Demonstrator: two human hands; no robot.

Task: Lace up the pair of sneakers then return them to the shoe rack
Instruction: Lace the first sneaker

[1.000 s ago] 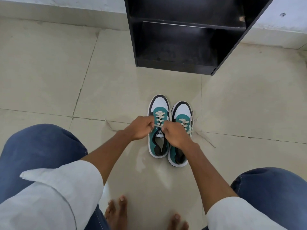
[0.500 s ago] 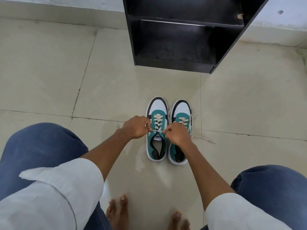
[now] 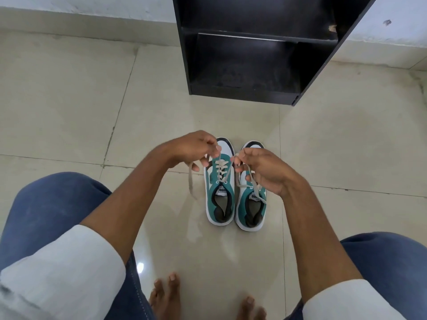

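Observation:
Two teal, white and black sneakers stand side by side on the tiled floor, toes toward the rack: the left sneaker [image 3: 219, 199] and the right sneaker [image 3: 251, 209]. My left hand [image 3: 194, 148] pinches one cream lace end of the left sneaker, raised above its toe; the free tail hangs down to the left. My right hand [image 3: 261, 169] pinches the other lace end, lifted over the right sneaker and covering its front. Both lace ends run up taut from the top eyelets of the left sneaker's laces [image 3: 220, 168].
A black shoe rack [image 3: 254, 51] with open shelves stands against the wall straight ahead, past the sneakers. My knees in blue jeans frame the bottom corners and my bare feet [image 3: 166, 296] rest on the beige tiles [image 3: 69, 100] below the shoes.
Both hands have risen from low on the left sneaker and moved apart, pulling the two lace ends up and outward. The sneakers stay in place.

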